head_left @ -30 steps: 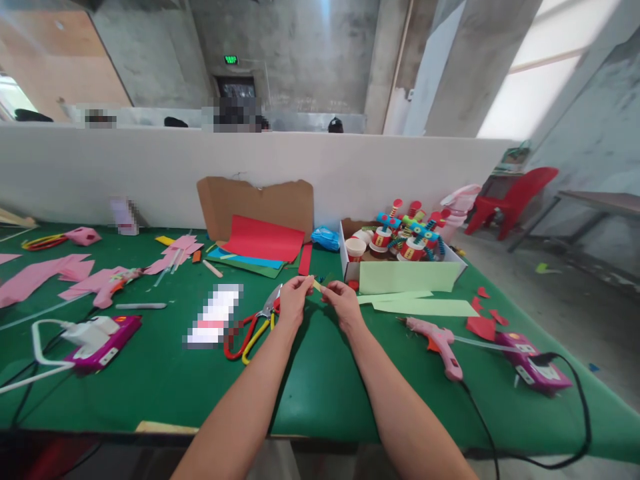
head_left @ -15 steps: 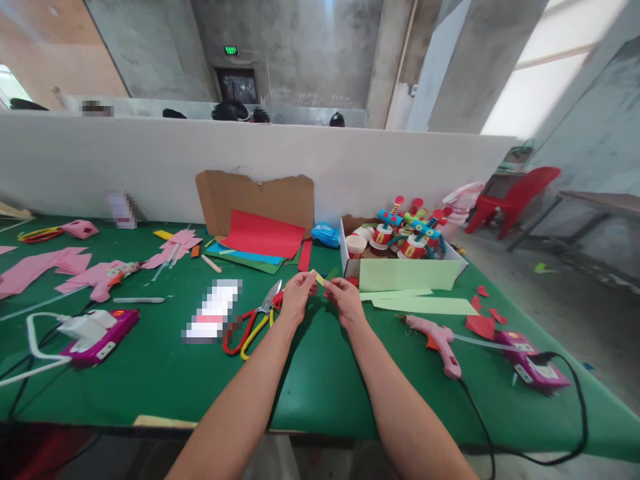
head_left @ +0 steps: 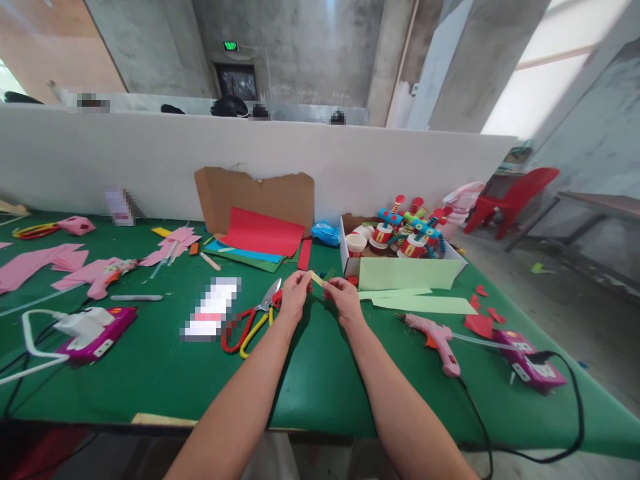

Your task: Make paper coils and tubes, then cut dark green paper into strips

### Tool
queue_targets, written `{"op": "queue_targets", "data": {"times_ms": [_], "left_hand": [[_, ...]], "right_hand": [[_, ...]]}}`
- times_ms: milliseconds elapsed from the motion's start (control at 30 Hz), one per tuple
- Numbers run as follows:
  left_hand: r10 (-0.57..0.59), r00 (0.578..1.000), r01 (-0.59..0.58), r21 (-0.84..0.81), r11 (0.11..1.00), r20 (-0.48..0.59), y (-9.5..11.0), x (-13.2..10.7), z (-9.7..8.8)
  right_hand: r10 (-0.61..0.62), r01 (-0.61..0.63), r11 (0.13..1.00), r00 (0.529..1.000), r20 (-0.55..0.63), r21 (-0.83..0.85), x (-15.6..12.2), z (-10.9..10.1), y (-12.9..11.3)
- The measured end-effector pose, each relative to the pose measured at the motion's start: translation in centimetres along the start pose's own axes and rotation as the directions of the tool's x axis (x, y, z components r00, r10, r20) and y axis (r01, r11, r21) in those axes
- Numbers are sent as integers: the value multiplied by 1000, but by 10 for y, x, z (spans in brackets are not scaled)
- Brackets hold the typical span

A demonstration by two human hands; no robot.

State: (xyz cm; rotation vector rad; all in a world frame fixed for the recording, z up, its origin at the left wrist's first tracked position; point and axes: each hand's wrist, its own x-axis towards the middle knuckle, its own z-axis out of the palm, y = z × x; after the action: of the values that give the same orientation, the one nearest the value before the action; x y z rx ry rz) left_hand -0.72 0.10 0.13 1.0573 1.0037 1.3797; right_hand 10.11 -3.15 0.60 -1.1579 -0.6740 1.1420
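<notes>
Both my hands meet above the middle of the green table (head_left: 150, 373). My left hand (head_left: 295, 293) and my right hand (head_left: 343, 299) each pinch an end of a small pale yellow-green paper strip (head_left: 317, 279), held just above the table top. Red and yellow handled scissors (head_left: 253, 320) lie directly left of my left hand. A pink glue gun (head_left: 437, 337) lies to the right of my right hand.
A white box (head_left: 400, 267) of finished cup figures stands at the back right, with light green paper sheets (head_left: 425, 303) before it. Red, blue and green sheets (head_left: 263, 240) lean on cardboard at the back. Pink paper cut-outs, a second glue gun and magenta power adapters (head_left: 97, 330) lie about.
My hands hold the strip in nearly the same place; the view has shifted slightly, and the strip has been turned a little between my fingers.
</notes>
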Motion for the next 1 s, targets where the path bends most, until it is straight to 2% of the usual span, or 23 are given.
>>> {"op": "queue_targets", "data": {"times_ms": [233,400,500,700,1000], "left_hand": [[17,1000,-18,59,998,20,1,-5,2],[16,1000,-16,6,1000,8,1,-2,-1],[-1,1000,0,-22,1000,-8,1,1,-3],[9,1000,-8,36,999,-8,4,0,-2],[-61,996,70,-126,990,70,0,3,-2]], "right_hand": [[10,-9,1000,999,-36,25,2,0,2],[43,-36,995,996,-80,98,5,-6,0],[56,-46,990,996,-76,132,7,-9,-2],[73,-64,984,996,-47,169,5,-7,-3],[82,-82,986,997,1,146,2,-4,-3]]}}
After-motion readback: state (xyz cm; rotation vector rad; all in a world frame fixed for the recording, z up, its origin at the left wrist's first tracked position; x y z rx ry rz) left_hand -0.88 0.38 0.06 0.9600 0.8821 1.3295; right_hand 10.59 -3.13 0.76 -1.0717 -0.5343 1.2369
